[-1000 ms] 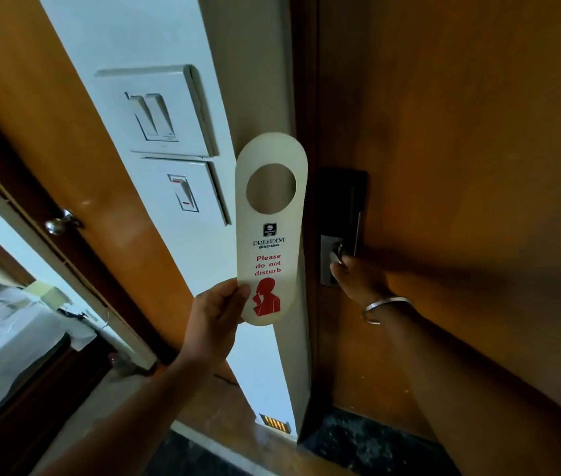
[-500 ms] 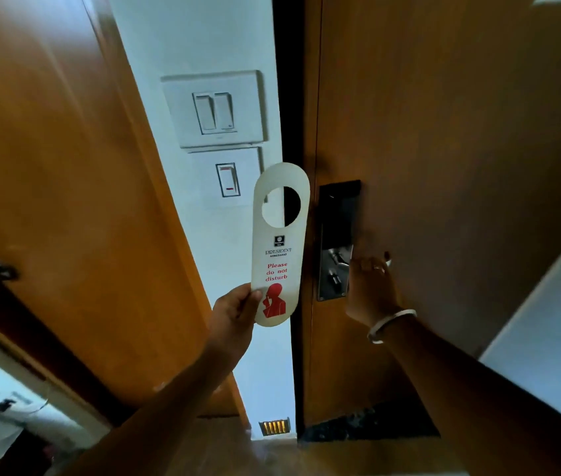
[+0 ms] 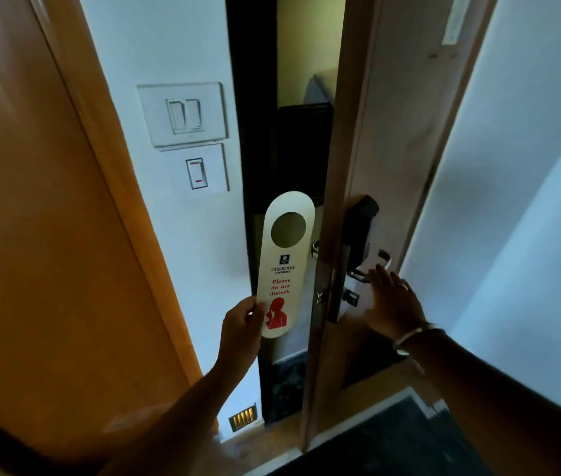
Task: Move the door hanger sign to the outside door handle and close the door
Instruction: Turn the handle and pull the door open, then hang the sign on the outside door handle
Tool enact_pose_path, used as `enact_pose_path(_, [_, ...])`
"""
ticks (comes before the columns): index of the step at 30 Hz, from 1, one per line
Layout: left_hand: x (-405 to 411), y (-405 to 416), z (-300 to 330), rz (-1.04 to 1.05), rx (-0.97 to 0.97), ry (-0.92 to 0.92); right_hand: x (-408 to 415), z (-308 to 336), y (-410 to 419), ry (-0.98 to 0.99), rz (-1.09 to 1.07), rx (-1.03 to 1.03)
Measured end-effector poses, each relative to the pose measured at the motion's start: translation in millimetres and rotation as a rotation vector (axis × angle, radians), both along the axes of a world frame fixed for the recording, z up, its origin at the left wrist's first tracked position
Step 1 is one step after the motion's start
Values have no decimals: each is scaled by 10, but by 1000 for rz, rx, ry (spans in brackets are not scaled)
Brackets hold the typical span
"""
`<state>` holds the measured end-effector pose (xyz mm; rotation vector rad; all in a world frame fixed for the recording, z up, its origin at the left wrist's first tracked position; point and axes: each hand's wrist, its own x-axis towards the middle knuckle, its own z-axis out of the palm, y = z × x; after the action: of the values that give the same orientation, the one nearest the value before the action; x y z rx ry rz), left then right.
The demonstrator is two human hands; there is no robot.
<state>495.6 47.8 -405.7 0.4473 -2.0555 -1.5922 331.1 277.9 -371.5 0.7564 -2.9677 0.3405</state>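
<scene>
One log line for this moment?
left hand: holds door hanger sign | right hand: open, at inside handle | door: ajar | sign unhung

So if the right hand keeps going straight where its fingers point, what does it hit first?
Probably the inside door handle: the right hand is open, fingertips aimed up at the lever and seemingly almost touching it. Depth is unclear; behind it is the lock plate.
</scene>
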Motion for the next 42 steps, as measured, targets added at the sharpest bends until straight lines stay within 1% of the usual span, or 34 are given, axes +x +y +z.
enact_pose_path(3, [-126, 184, 28, -76, 2, 8, 167, 210, 307, -60, -73, -198])
enact_pose_path(5, [-257, 336, 72, -116, 24, 3, 250, 454, 496, -34, -113, -371])
enact_pose_path(8, [-475, 606, 152, -184, 33, 3, 286, 995, 720, 78, -130, -602])
enact_pose_path(12, [-759, 891, 257, -230, 60, 2, 246, 1863, 861, 221, -90, -865])
enact_pose_path(16, [-1037, 1175, 410, -288, 49, 8, 276, 2703, 1030, 362, 5, -1091])
enact_pose_path(18, [-1154, 1312, 476, -329, 48, 28, 264, 3018, 1152, 406, -35, -1177])
enact_pose_path(20, [-1245, 1437, 534, -361, 59, 45, 248, 3241, 1295, 462, -106, -1235])
enact_pose_path(23, [-1363, 1598, 612, -393, 60, 39, 223, 3414, 1541, 524, -210, -1252])
enact_pose_path(26, [-1424, 1732, 662, -429, 62, 51, 213, 3423, 1750, 529, -279, -1236])
enact_pose_path(31, [-1473, 1870, 695, -430, -22, 49, 155, 3414, 2006, 540, -312, -1208])
enact_pose_path(32, [-1489, 1890, 692, -436, -41, 50, 149, 3413, 2051, 543, -324, -1184])
enact_pose_path(33, [-1512, 1906, 688, -443, -49, 51, 138, 3406, 2104, 585, -349, -1119])
enact_pose_path(34, [-1527, 1912, 685, -450, -53, 54, 139, 3387, 2141, 678, -380, -984])
enact_pose_path(35, [-1569, 1922, 682, -458, -58, 58, 130, 3356, 2175, 798, -407, -779])
enact_pose_path(37, [-1630, 1933, 662, -467, -73, 86, 111, 3290, 2171, 1024, -385, -242])
enact_pose_path(38, [-1649, 1937, 664, -471, -75, 110, 95, 3264, 2138, 1067, -331, 0])
enact_pose_path(39, [-1654, 1926, 658, -478, -72, 132, 91, 3232, 2085, 1044, -274, 203])
enact_pose_path(40, [-1701, 1927, 635, -491, -61, 144, 41, 3191, 2041, 976, -237, 380])
enact_pose_path(42, [-1804, 1936, 583, -485, -18, 149, -76, 3073, 1982, 798, -248, 713])
